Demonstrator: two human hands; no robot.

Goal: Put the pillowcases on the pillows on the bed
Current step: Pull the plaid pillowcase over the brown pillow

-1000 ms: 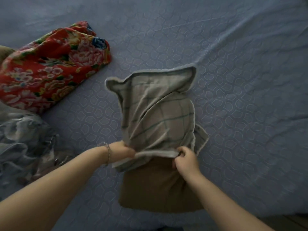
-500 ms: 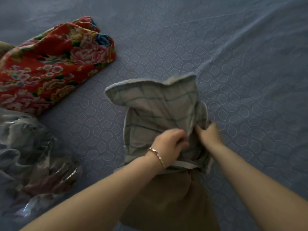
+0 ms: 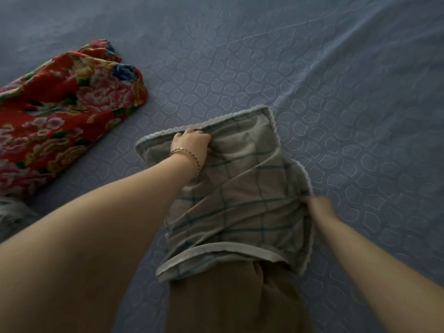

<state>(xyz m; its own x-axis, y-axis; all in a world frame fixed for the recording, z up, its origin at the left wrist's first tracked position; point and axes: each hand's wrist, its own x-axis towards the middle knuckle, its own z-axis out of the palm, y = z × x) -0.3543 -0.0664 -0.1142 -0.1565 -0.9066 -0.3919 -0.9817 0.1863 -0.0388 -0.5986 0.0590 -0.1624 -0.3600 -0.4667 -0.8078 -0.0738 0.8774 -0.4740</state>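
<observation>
— Where is the checked pillowcase [image 3: 240, 188]?
— On the bed [image 3: 336, 92], drawn partway over the brown pillow [image 3: 228, 296]. The pillow's bare end pokes out nearer than both hands.
— And the hands?
— The left hand [image 3: 191, 146] clutches the case's far edge. The right hand [image 3: 319, 207] — blurred — pinches its side hem. A red floral cloth [image 3: 60, 104] lies left of the left hand.

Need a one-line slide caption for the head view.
Left hand grips the far end of a checked pillowcase half-drawn over a brown pillow; right hand holds its side edge.
</observation>
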